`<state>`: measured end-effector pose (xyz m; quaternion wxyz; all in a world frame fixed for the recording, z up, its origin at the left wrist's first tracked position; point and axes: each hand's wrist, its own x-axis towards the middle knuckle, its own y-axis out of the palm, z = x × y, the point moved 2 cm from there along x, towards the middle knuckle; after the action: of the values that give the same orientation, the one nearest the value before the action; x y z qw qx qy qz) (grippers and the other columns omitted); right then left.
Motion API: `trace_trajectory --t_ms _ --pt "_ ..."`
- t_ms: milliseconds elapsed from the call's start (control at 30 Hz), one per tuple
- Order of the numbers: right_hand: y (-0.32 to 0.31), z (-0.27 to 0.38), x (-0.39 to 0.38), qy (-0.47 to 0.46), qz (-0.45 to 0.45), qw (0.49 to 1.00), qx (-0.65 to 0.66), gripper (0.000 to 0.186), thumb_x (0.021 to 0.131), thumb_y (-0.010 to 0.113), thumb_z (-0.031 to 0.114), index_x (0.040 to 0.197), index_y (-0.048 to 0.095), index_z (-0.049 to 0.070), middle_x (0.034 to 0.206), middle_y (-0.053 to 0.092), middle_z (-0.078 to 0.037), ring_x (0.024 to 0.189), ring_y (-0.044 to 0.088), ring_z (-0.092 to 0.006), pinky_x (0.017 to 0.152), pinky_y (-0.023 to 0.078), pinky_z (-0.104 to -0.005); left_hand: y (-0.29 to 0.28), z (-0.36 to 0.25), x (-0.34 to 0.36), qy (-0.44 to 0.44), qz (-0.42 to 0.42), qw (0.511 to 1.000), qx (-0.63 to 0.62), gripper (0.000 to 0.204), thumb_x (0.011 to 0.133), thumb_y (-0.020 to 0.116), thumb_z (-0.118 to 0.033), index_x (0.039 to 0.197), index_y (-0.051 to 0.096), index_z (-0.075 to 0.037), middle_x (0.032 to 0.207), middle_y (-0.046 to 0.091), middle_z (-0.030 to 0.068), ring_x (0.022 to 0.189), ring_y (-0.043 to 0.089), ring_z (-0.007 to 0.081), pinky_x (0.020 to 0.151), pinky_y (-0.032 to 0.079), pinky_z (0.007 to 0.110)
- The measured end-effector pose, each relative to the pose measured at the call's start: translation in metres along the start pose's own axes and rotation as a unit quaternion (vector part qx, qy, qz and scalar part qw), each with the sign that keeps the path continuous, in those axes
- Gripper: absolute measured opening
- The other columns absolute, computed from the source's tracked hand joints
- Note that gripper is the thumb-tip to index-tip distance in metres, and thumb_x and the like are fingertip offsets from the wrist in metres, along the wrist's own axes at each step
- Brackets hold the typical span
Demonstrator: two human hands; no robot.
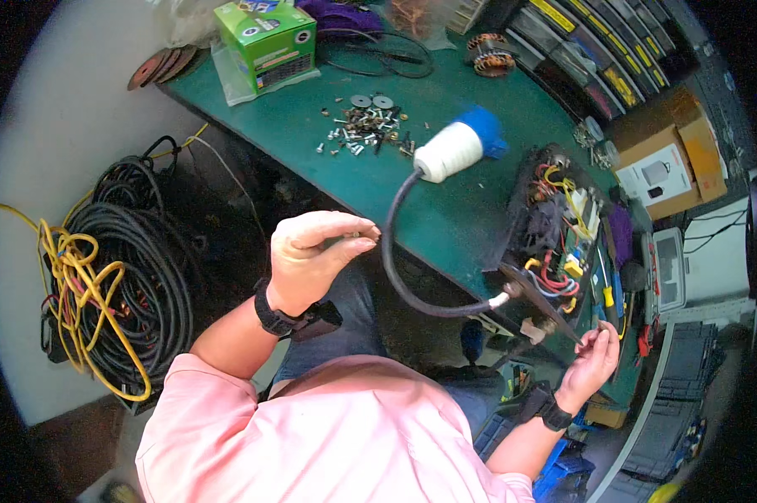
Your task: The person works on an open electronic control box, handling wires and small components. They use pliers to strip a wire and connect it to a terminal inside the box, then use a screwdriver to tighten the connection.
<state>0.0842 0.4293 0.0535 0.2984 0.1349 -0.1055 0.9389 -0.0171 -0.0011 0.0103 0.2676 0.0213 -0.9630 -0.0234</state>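
Observation:
My left hand (315,251) is raised in front of the table edge, thumb and fingers nearly pinched together. Something tiny may be between the tips, too small to name. Close to its fingertips, a thick black cable (395,270) loops from a blue-and-white industrial plug (452,151) to an opened electrical device (559,226) with coloured wires and a dark end plate. At the right, my right hand (592,360) has its fingers closed beside the lower corner of that plate; what they hold is unclear. A screwdriver (608,298) with a yellow part lies just beyond it.
Loose screws (366,126) and two washers are heaped on the green table (345,184). Behind them stands a green box (269,50). Coiled black cable (143,268) with yellow cord sits at the left. A copper-wound stator (491,55) and parts drawers (596,50) are at the back right.

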Motion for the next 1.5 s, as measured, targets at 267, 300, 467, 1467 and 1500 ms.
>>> trace_trajectory --t_ms 267,300,467,1467,1500 --pt "0.047 0.028 0.016 -0.077 0.004 0.997 -0.019 0.021 0.099 0.054 0.019 0.108 0.061 0.001 0.079 0.054 -0.001 0.066 0.048 -0.0085 0.055 0.036 -0.0221 -0.024 0.016 0.019 -0.055 -0.059 0.995 0.065 0.013 0.078 0.075 0.000 0.090 0.072 0.002 0.081 0.071 0.0089 0.070 0.066 0.0140 0.066 0.051 0.024" --pt "0.047 0.031 0.021 -0.088 0.016 0.996 -0.022 0.022 0.100 0.054 0.019 0.110 0.061 0.001 0.080 0.054 -0.001 0.067 0.048 -0.0085 0.055 0.036 -0.0220 -0.022 0.015 0.024 -0.069 -0.070 0.992 0.073 0.012 0.078 0.075 -0.001 0.090 0.072 0.002 0.080 0.071 0.0082 0.068 0.065 0.0128 0.064 0.050 0.024" --pt "0.044 0.046 0.032 -0.100 0.025 0.994 -0.019 0.021 0.099 0.055 0.019 0.109 0.062 0.001 0.081 0.055 -0.001 0.066 0.049 -0.0088 0.055 0.035 -0.0218 -0.004 0.021 0.045 -0.124 -0.115 0.985 -0.035 0.013 0.085 0.071 -0.002 0.097 0.070 0.003 0.078 0.068 0.0032 0.068 0.061 0.0084 0.063 0.049 0.022" --pt "-0.038 -0.074 0.010 -0.087 -0.039 0.994 0.044 0.018 0.100 0.051 0.013 0.104 0.063 0.000 0.072 0.053 0.000 0.061 0.047 -0.0070 0.053 0.038 -0.0220 -0.020 0.048 0.140 0.009 0.056 0.854 0.517 0.017 0.078 0.064 -0.008 0.093 0.071 -0.003 0.086 0.070 0.0181 0.082 0.068 0.0349 0.076 0.053 0.040" --pt "-0.038 -0.073 0.009 -0.093 -0.034 0.994 0.035 0.018 0.099 0.051 0.013 0.105 0.063 0.001 0.072 0.053 0.000 0.061 0.047 -0.0069 0.053 0.038 -0.0219 -0.017 0.048 0.142 0.028 0.072 0.841 0.535 0.019 0.078 0.064 -0.007 0.096 0.071 -0.003 0.086 0.070 0.0184 0.083 0.068 0.0356 0.077 0.053 0.040"
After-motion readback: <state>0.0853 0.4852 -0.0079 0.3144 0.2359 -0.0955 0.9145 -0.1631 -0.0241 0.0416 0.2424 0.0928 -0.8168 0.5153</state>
